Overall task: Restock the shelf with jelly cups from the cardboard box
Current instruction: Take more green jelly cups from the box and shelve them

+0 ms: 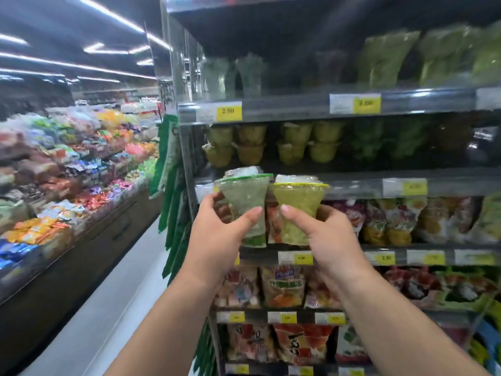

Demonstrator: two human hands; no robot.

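My left hand (217,229) grips a clear jelly cup with a green-rimmed lid (245,196). My right hand (322,240) grips a yellow-green jelly cup with a yellow-rimmed lid (298,204). Both cups are upright, side by side, raised in front of the edge of the shelf (352,183). On that shelf, behind and above the cups, stand stacked jelly cups (271,145) in two layers. The cardboard box is out of view.
Bagged snacks (393,221) fill the shelves below, with yellow price tags (229,111) along the rails. Green bags (168,158) hang at the shelf's left end. A long candy display (67,172) lines the left side of the pale aisle floor (113,308).
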